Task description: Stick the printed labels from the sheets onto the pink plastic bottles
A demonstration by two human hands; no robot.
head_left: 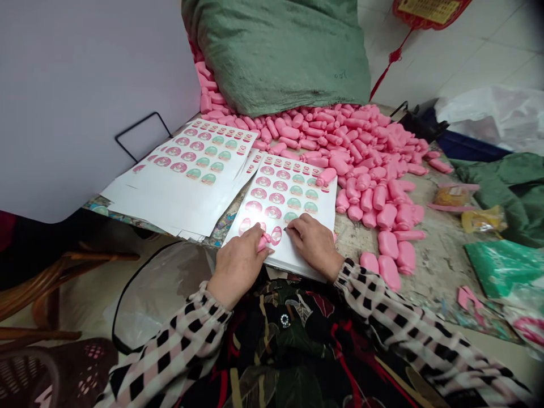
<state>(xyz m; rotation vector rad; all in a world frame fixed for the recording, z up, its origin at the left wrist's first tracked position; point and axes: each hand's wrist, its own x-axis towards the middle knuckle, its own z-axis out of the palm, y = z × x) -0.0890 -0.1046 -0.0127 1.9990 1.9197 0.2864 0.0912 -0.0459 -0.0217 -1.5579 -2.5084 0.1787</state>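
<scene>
Pink bottle (263, 242), pinched by the left hand (239, 262) over the sticker sheet (326, 211); whether the right hand (317, 243) grasps anything, I cannot tell; a slack pinch could drop the bottle.

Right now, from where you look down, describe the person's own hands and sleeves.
The left hand and right hand are bare, with no gloves. Both forearms are covered by loose sleeves in a slanted check of black, off-white and dull pinkish grey. Each ends at the wrist in a gathered, ruffled cuff of the same checked cloth.
</scene>
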